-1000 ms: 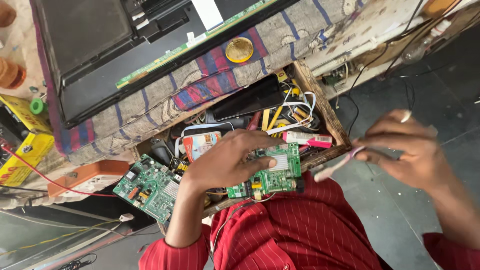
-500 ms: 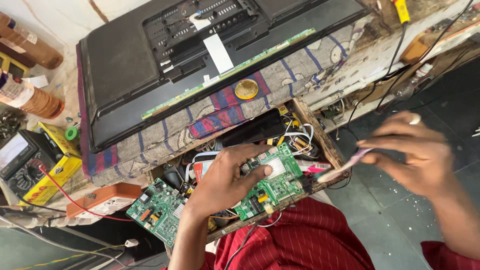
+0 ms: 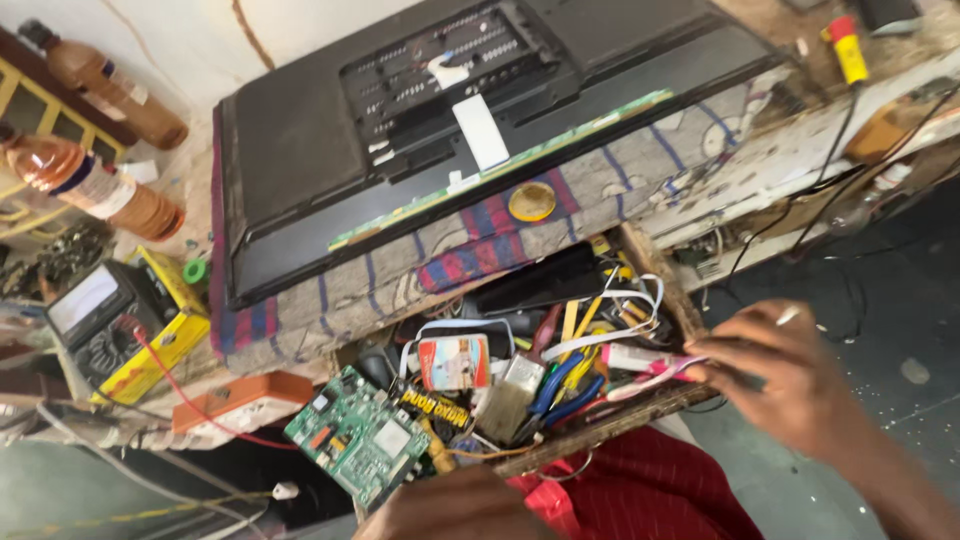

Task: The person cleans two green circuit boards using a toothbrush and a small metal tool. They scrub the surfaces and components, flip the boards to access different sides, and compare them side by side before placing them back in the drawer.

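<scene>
Green circuit board (image 3: 357,436), small chips, tilted, drawer's edge

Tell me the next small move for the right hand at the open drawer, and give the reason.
Probably draw the right hand back a little from the drawer with what it pinches. It pinches a thin whitish piece at the drawer's right edge, beside the pink tool, and loose cables crowd that corner, so a slow pull should avoid snagging.

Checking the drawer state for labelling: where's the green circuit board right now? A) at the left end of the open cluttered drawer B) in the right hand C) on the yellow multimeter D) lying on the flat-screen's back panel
A: the green circuit board sits at the left end of the open drawer, just above the left hand; the right hand grips a thin tool, not the board.
</scene>
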